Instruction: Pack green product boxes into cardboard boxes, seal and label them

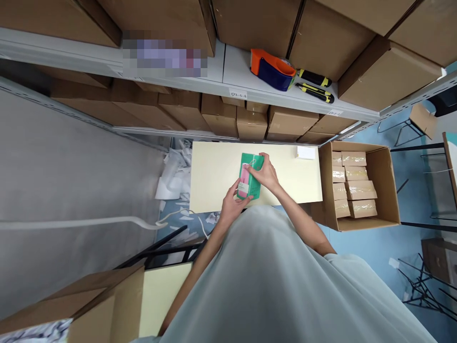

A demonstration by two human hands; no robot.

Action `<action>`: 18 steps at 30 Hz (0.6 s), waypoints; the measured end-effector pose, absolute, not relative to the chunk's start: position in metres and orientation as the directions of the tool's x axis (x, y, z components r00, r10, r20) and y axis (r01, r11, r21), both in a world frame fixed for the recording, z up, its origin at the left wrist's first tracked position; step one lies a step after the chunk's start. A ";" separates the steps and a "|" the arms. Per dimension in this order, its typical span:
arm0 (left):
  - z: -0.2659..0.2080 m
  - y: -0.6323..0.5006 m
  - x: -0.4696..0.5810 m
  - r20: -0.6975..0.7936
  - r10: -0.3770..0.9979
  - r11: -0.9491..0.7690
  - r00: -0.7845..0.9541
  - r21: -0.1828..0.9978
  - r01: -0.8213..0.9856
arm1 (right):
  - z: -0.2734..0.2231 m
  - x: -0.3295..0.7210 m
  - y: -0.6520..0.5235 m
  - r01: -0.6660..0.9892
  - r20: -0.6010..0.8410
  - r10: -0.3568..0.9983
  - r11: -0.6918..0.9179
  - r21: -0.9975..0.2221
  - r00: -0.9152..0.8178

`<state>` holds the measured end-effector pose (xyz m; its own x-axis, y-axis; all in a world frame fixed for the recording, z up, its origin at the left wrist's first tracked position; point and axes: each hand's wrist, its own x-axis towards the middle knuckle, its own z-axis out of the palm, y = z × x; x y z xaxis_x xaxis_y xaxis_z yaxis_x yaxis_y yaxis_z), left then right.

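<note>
Between my hands is a flat green package [255, 188] with a slim pink item [244, 174] showing on its face and a pale label near its lower end. My left hand [233, 206] grips the lower left corner, thumb along the bottom edge. From the upper right, my right hand [267, 174] holds the top edge, its thumb lying across the front near the pink item. The package is over a cream tabletop [214, 164]. I cannot tell what the pink item is.
A small white box [306, 153] lies at the table's right end. Beyond it, an open carton [387, 190] holds several taped brown boxes. Overhead, a shelf [235, 71] bears cartons, an orange-and-blue tape dispenser [273, 70] and black-and-yellow utility knives [314, 78]. Crumpled paper [174, 174] lies left.
</note>
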<state>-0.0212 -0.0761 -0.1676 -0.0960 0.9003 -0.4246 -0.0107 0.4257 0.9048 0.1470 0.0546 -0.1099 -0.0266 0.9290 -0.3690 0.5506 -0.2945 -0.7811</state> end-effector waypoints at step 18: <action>-0.141 -0.088 -0.039 -0.615 0.759 0.651 0.213 0.715 -0.254 | -0.106 0.184 0.049 0.003 -0.400 0.818 -0.438 -0.899 -0.413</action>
